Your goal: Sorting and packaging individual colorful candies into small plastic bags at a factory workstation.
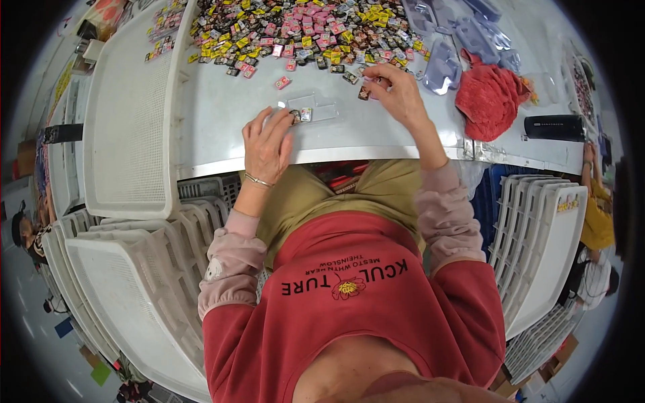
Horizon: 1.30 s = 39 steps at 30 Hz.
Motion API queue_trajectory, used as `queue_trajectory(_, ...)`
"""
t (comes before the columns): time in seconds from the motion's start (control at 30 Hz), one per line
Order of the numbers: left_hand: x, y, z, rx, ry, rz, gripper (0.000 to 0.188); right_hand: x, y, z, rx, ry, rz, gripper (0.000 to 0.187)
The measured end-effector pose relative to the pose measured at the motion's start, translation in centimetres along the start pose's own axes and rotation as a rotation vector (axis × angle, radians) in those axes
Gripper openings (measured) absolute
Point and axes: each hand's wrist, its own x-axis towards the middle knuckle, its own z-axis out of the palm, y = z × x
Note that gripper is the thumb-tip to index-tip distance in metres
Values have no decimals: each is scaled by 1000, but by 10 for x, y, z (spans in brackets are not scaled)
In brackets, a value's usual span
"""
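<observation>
A small clear plastic box lies on the metal table near its front edge, its lid standing open behind. A few small printed packets sit at the box's left end. My left hand holds that end, its fingers closed over the box beside a dark packet. To the right of the box, my right hand pinches a small dark packet just above the table. Past both hands spreads a heap of small packets in pink, yellow and black. A single pink packet lies apart from it.
Translucent bluish plastic trays and a crumpled red cloth lie at the right, with a black cylinder beyond. A white mesh tray stands on the left. Stacked white crates flank me below the table. Other people work at both sides.
</observation>
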Motion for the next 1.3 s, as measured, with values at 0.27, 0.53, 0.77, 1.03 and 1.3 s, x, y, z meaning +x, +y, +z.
queue_trajectory(0.27, 3, -6, 3, -131, 260, -147, 24, -7, -9, 1, -367, -180, -37, 30)
queue_trajectory(0.53, 12, 10, 5, -41, 92, -83, 36, -5, -19, 51, -155, -316, -393, 25)
queue_trajectory(0.77, 13, 10, 13, -30, -4, -5, 35, -12, -24, 58, -97, -281, -283, 25)
queue_trajectory(1.03, 12, 10, 17, -1, 7, -37, 33, -14, -27, 63, -329, -335, -347, 23)
queue_trajectory(1.3, 13, 12, 13, -63, 18, -67, 48, -17, -32, 67, -246, -203, -281, 25)
